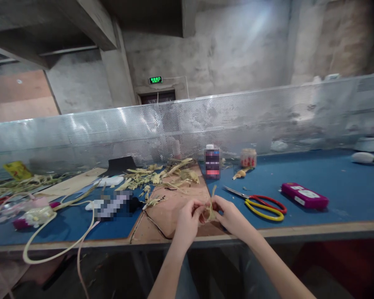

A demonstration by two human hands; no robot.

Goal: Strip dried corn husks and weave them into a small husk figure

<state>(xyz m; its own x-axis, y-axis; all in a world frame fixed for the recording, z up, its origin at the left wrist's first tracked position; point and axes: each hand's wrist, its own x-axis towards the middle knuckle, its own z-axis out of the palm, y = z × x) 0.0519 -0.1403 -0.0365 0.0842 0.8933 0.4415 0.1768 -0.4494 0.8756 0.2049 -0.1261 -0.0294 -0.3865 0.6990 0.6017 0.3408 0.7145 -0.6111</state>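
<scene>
Close together over the front of the brown board (174, 203), my left hand (189, 216) and my right hand (227, 212) pinch a small piece of dried husk (210, 212). The husk is pale greenish yellow, and one thin end sticks up between the fingers. Its lower part is mostly hidden by my fingertips. To the right of my right hand lie scissors (263, 204) with one red and one yellow handle loop, their blades pointing to the far left. Scraps of the same dry material (180, 176) are strewn behind my hands.
A blurred bottle (212, 162), a jar (248, 158) and a purple packet (304, 196) stand or lie on the blue tabletop (330, 174). At left are pale tubing (59, 257) and a yellow container (18, 170). A perforated metal screen (162, 124) runs along the back.
</scene>
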